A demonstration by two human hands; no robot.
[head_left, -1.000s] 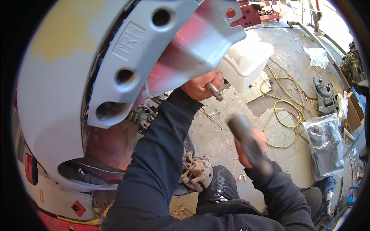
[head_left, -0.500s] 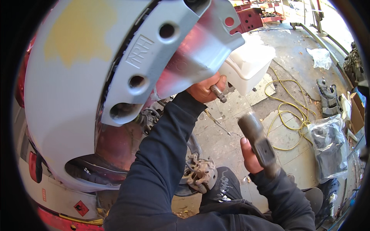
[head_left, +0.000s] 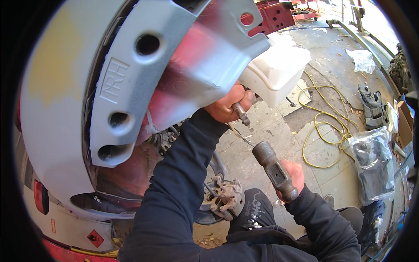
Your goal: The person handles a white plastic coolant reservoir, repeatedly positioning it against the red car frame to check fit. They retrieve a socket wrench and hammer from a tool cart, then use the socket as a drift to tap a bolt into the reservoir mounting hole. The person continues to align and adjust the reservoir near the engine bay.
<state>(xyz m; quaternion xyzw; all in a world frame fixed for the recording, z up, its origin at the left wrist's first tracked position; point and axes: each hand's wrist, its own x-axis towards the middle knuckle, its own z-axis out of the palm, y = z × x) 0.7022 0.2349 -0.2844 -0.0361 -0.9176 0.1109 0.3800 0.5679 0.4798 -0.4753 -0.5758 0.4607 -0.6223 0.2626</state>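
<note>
My left hand (head_left: 224,106) is closed round a short, dark metal bar (head_left: 240,113), perhaps a punch or chisel. Its blunt end sticks out of the fist toward the lower right; the other end is hidden. That fist sits against the lower edge of a bare metal body panel (head_left: 227,65) with red and grey paint. Lower and to the right, my right hand (head_left: 294,174) grips a hammer (head_left: 273,168) with a worn steel head. One face of the head points up toward the bar, a gap apart from it. The hammer's handle is mostly hidden by the head.
A car's pale body (head_left: 56,144) fills the left. Behind my left hand is a white plastic tank (head_left: 277,72). A wheel hub (head_left: 227,196) stands by my knee. A yellow hose (head_left: 321,126) lies coiled on the floor, near a plastic-wrapped dark part (head_left: 373,166).
The hammer has moved left and lower, its head turned more toward the bar. My left hand still holds the bar against the panel. The view has shifted, so the car appears further left.
</note>
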